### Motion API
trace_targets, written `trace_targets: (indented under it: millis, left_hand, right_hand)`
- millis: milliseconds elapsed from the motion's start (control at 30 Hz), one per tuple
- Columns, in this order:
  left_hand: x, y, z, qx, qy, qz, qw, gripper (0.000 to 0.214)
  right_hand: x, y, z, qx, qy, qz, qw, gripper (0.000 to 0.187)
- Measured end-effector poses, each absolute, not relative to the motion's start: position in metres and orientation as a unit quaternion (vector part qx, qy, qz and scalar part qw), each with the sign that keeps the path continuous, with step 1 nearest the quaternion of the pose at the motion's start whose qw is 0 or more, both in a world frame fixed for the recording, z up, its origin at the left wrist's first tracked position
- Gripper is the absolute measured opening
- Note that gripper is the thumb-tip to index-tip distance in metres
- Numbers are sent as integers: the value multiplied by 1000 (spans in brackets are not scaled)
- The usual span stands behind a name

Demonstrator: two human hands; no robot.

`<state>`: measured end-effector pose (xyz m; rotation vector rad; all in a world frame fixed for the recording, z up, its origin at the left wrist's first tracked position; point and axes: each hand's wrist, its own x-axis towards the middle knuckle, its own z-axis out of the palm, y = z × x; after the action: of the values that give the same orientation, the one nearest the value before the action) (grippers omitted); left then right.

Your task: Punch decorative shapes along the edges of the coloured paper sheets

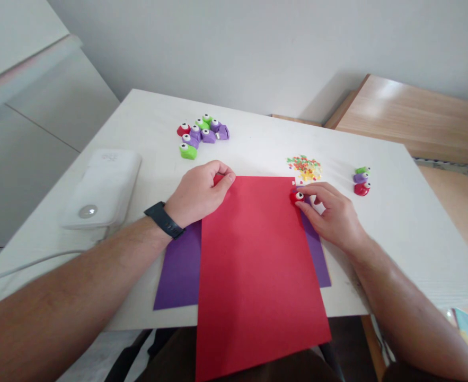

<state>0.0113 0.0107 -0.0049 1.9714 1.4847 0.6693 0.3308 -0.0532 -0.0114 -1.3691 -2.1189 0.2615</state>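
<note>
The right hand (333,215) pinched a red punch (297,197) onto the red sheet's (257,265) far right corner, mid-punch by my reading, needing firm downward pressure, while the curled left hand (200,191) pinned its far left corner.

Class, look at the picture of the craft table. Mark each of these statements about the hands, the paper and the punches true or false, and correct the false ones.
1. The right hand holds a red punch at the corner of the red sheet. True.
2. The left hand rests on a green sheet. False: it presses the red sheet's far left corner.
3. A purple sheet lies under the red one. True.
4. The paper scraps lie left of the red sheet. False: they lie beyond its far right corner.
5. The left wrist wears a dark band. True.
</note>
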Motion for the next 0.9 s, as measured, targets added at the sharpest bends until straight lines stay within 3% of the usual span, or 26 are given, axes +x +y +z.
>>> trace_targets:
  millis: [900]
  left_hand:
    - [13, 10, -3, 730, 565, 248, 293, 32]
  right_hand:
    - [331, -54, -12, -517, -795, 105, 301, 18]
